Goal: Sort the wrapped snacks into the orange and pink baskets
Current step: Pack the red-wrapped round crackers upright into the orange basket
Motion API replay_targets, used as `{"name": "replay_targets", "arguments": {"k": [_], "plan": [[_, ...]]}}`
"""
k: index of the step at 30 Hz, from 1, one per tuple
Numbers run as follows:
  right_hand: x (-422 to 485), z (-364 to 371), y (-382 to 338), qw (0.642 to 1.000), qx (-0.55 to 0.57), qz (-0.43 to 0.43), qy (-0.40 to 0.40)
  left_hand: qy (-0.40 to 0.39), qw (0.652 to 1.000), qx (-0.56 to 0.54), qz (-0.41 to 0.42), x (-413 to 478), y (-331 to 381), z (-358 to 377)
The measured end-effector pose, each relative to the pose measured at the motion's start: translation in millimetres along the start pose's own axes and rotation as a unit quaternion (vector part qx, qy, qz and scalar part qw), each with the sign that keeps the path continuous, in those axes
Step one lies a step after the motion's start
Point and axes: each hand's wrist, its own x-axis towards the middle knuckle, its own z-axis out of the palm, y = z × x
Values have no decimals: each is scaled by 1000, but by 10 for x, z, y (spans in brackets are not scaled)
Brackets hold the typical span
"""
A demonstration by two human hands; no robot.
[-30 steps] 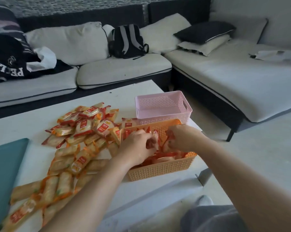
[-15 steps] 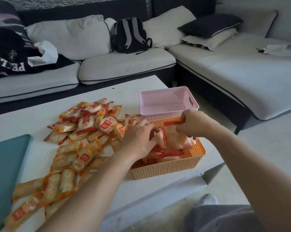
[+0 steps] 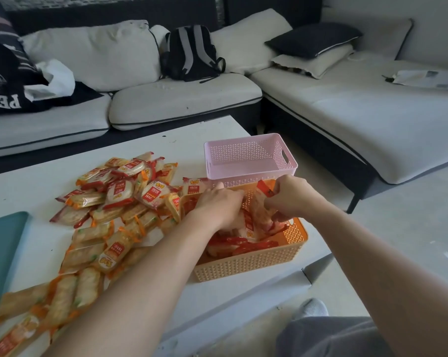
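A single wide-angle view, worn on the person's head, looks forward and down across the white counter (image 3: 166, 140). Both arms (image 3: 140, 292) reach in from the bottom edge, so the orange basket (image 3: 248, 264) sits close, near the middle of the frame. The upper half takes in the sofa (image 3: 181, 99) beyond, with floor (image 3: 410, 228) at right.

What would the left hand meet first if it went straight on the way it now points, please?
Most likely the snack that the right hand pinches, close ahead of the left hand over the orange basket; depth is unclear, so it could reach the basket's far wall instead.
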Motion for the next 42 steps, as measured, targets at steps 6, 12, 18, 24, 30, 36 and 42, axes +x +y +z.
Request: {"name": "replay_targets", "arguments": {"k": [6, 12, 18, 24, 30, 36, 42], "plan": [[22, -46, 46, 1000, -12, 3, 0, 58, 993, -97, 23, -35, -119, 0], [-3, -55, 66, 1000, -7, 4, -3, 181, 965, -190, -3, -82, -235, 2], [-70, 31, -14, 1000, -15, -21, 3, 249, 962, -111, 11, -233, -29, 219], [-40, 166, -58, 997, -57, -43, 20, 178, 978, -113, 2, -242, -98, 350], [-57, 197, -59, 990, -38, -65, -117, 152, 981, -117, -10, -237, -224, 320], [-7, -43, -5, 985, -101, -104, 90, 140, 988, -45, 43, -172, -103, 277], [-118, 37, -7, 939, -327, -90, 52, 107, 991, -80, 22, -114, -138, 305]]}}
